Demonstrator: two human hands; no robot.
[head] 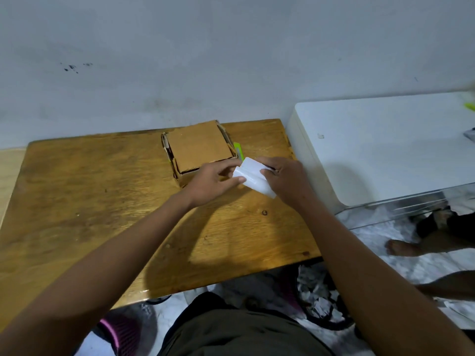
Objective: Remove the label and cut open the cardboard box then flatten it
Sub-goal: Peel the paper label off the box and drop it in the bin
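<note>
**White label held over a wooden table**

Held by 2 hands just above the wooden table (77,201): a white label (253,176), folded, with the left hand (213,182) pinching its left edge and the right hand (285,181) gripping its right side. Sitting near the table's far edge, against a pale grey wall (205,60): a cardboard box (199,147), flaps closed. Peeking out just right of the box: a green cutter (239,150). Beside the table on the right: a white cabinet top (385,145). Below, a marbled white floor (385,240).
</note>
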